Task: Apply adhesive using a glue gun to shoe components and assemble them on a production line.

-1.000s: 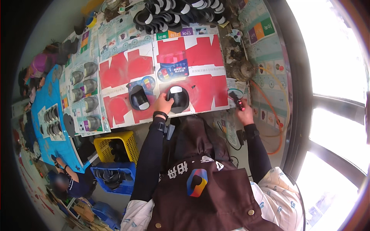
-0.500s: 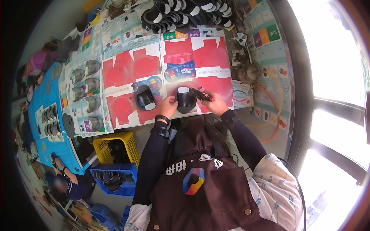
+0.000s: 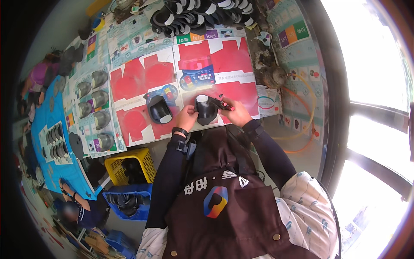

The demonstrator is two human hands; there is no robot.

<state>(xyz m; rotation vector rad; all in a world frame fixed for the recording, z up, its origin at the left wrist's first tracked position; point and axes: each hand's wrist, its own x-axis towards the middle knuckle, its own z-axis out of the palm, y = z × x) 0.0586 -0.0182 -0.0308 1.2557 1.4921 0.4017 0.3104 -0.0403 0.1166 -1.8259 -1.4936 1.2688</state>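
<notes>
A black curved shoe piece with a white patch (image 3: pixel 205 110) lies on red-and-white printed cardboard sheets (image 3: pixel 224 58) that cover the table. My left hand (image 3: pixel 186 117) presses on the piece's left edge. My right hand (image 3: pixel 235 113) is closed around a black tool with a red tip (image 3: pixel 221 102) whose end rests over the piece. A second black shoe piece (image 3: pixel 159 109) sits just left of my left hand. I wear a brown apron over dark sleeves.
A heap of black-and-white shoe pieces (image 3: pixel 202 13) fills the table's far edge. A yellow crate (image 3: pixel 129 166) and a blue crate (image 3: pixel 127 203) stand lower left. Other people work at a blue table (image 3: pixel 47 146) on the left. An orange hose (image 3: pixel 308 108) loops at right.
My right hand has come in from the table's right side with the red-tipped tool and now holds it over the black piece. My left hand has stayed on the piece.
</notes>
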